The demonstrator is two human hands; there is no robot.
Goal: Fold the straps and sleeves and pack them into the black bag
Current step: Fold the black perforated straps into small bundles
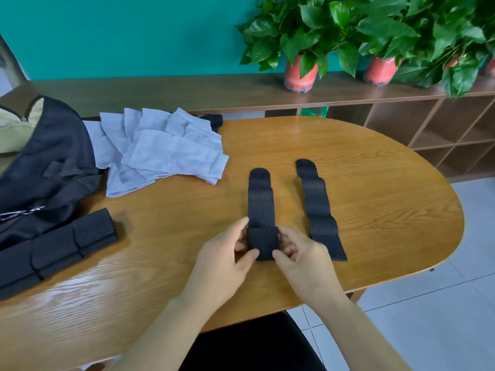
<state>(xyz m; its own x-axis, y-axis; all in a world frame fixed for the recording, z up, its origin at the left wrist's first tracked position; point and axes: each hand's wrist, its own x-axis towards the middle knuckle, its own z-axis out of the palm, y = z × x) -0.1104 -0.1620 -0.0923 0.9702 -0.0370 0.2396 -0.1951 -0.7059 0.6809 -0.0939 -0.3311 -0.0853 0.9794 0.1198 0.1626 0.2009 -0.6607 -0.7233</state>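
On the wooden table (361,183), the left hand (225,255) and right hand (300,255) pinch the folded near end of a perforated black strap (260,202). Grey sleeves (166,148) and the black bag (48,145) lie at the table's left, potted plants (300,30) behind it.

Bright, even light is filling the scene, leaving only faint, soft shadows. Glare is streaking the wooden table (80,298) at 8 o'clock. The perforated strap (261,204) is showing sharp at centre; the shelf unit (187,89) at 12 o'clock is bowing with wide-angle distortion.
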